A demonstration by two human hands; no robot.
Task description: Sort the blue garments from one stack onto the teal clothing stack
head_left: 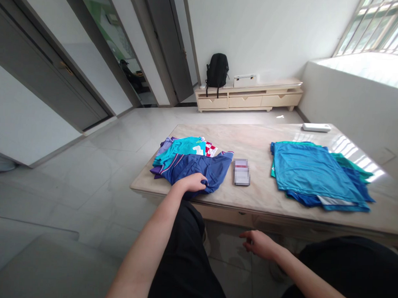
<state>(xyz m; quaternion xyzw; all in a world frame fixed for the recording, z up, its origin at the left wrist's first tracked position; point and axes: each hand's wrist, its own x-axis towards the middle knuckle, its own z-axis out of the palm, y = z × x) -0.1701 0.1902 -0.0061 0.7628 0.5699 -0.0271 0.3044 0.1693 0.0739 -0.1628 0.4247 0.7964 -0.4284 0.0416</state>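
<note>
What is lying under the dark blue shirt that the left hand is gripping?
Under the dark blue shirt, held by the left hand, lie a teal shirt, a red-and-white checked garment and a purple one. Their covered parts cannot be seen.

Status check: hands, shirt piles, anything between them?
Left hand gripping dark blue shirt atop left pile. Right hand open, below table edge. Blurred small item lies between piles; folded stack sits right.

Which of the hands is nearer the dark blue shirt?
Left. The left hand rests on the dark blue shirt; the right hand hangs below the table edge, apart from it.
</note>
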